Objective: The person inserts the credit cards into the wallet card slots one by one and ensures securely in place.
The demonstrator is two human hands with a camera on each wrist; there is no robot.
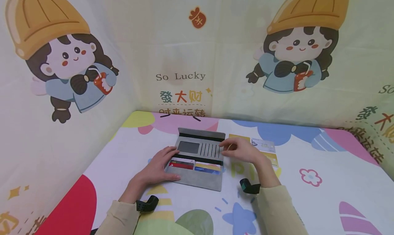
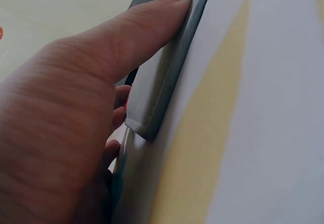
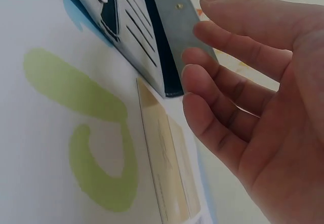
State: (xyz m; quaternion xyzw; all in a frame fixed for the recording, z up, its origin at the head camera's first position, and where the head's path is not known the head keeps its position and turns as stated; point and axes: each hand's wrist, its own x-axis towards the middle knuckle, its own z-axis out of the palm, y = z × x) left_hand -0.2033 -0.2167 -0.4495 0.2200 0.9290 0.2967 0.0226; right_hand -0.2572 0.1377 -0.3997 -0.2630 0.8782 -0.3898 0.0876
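A grey card wallet (image 1: 198, 182) lies unfolded on the table, with a dark window and several slots in its upper half. Two cards poke out of its lower pocket: a red-and-black card (image 1: 181, 164) and a yellow-and-blue card (image 1: 207, 168). My left hand (image 1: 154, 168) rests on the wallet's left side, its thumb (image 2: 147, 36) stretched along the near edge and its fingers over the left edge. Beside the slots, at the right edge, hovers my right hand (image 1: 243, 150); its fingers (image 3: 223, 92) are loosely bent, with nothing between them.
Right of the wallet lie a gold card (image 1: 239, 137), a silver card (image 1: 263, 145) and a yellow card (image 1: 272, 159), partly behind the right hand and wrist. A patterned cloth covers the table (image 1: 307, 207). Printed curtains (image 1: 234, 57) hang behind and at the left.
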